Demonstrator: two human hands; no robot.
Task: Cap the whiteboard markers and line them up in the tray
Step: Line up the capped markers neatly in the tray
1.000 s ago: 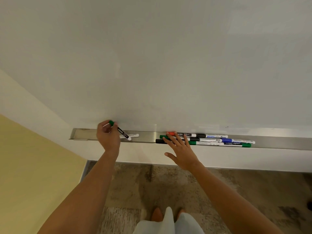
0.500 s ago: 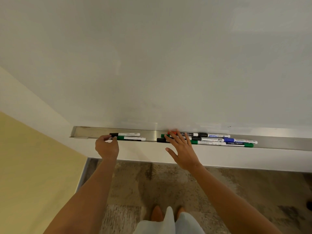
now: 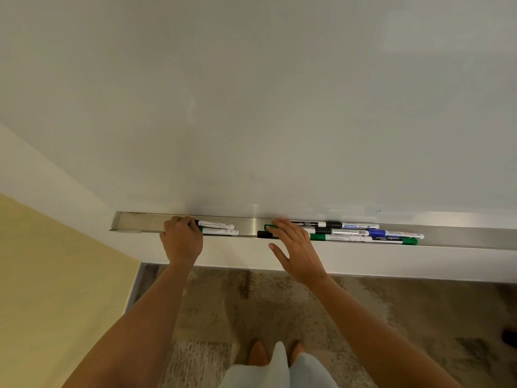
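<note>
Markers: two lie side by side at the left of the tray (image 3: pixel 140 222), a black-capped marker (image 3: pixel 215 225) behind and a green-capped marker (image 3: pixel 221 232) in front, both parallel to the tray's length; the rest sit in a loose group (image 3: pixel 361 233) to the right, overlapping in rows.
Tray: a long, shallow metal ledge under the whiteboard (image 3: pixel 279 107), with bare metal between the two sets of markers.
Left hand (image 3: pixel 183 238): curled over the cap ends of the left pair, fingers bent down into the tray; whether it pinches a cap or only presses against the ends I cannot tell.
Right hand (image 3: pixel 296 249): open and flat, fingers (image 3: pixel 282 228) spread, resting across the left ends of the right group; it grips nothing.
Caps: every visible end in both sets appears capped, though the ends beneath the hands are hidden.
Weight and stiffness: these look like light, rigid plastic tubes, so little force should be needed and they will not bend.
Surface: smooth round barrels on smooth metal will probably roll and slide easily; a nudge on one may shift its neighbours.
Where to hold: mid-barrel between thumb and two fingers for lifting; flat fingertips on the ends for pushing them into line.
Risk: the overlapped right group could scatter or roll over the front lip if pushed from one end only.
</note>
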